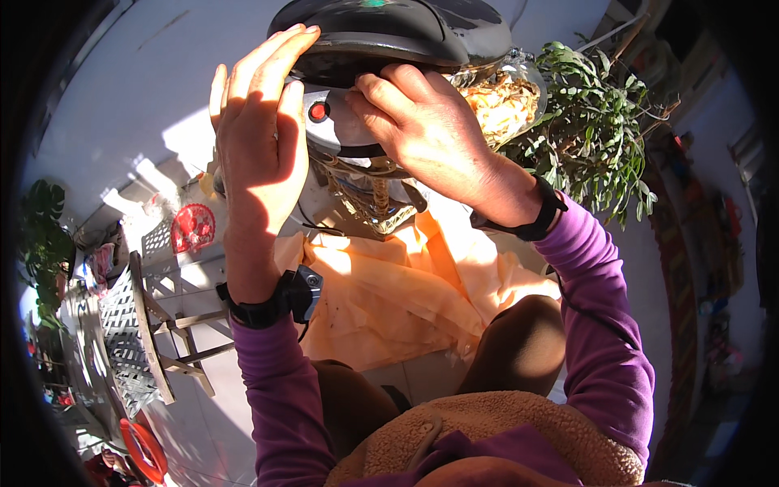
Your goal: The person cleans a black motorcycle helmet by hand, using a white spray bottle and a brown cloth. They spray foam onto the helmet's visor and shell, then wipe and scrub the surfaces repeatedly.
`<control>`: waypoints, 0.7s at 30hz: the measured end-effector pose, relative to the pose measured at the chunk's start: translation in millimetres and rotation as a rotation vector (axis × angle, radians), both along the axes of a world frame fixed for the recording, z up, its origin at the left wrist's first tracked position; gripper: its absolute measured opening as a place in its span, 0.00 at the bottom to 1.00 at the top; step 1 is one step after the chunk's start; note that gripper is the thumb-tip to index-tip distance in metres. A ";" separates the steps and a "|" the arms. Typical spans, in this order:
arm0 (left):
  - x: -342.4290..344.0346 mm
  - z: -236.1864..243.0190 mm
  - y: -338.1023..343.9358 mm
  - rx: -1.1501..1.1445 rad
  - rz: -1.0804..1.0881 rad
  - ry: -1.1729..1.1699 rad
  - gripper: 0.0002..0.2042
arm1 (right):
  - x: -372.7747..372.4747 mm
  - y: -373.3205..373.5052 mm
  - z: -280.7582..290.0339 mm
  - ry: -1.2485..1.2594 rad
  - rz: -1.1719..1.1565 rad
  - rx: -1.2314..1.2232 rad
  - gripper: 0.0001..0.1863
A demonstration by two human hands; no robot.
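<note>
A glossy black rounded object point(381, 36), like a helmet or a padded lid, takes up the top middle. My left hand point(258, 134) has its fingers stretched out, their tips against the left edge of the black object. My right hand point(434, 130) is closed at the lower edge, fingers curled and thumb pointing left; what they pinch is hidden. Just beneath that edge lies a grey rounded panel point(345, 126) with a round red spot point(317, 111). A woven wicker stand point(377, 195) shows below it.
To the right, a clear container point(507, 101) holds dry yellowish pieces, beside a leafy plant point(588, 122). Pale orange cloth point(365, 284) spreads over the floor before my knees. At left stand a wooden stool frame point(154, 325), a red fan-shaped piece point(193, 227) and another plant point(42, 243).
</note>
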State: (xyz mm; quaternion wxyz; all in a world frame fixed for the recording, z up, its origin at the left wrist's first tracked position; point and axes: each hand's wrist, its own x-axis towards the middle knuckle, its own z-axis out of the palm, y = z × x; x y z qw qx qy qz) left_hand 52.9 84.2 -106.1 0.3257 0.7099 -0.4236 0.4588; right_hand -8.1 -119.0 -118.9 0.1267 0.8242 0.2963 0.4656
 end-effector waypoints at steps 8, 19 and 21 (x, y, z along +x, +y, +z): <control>-3.5 0.0 -0.5 -0.004 0.010 0.028 0.20 | -17.2 -23.1 5.4 -0.143 0.043 0.120 0.18; 1.6 -1.6 -0.6 -0.025 -0.031 -0.044 0.20 | -18.3 -34.5 4.1 -0.115 0.021 0.056 0.13; 2.2 -2.9 -1.8 -0.034 -0.013 -0.041 0.20 | -25.2 -44.2 6.2 -0.074 0.032 0.127 0.15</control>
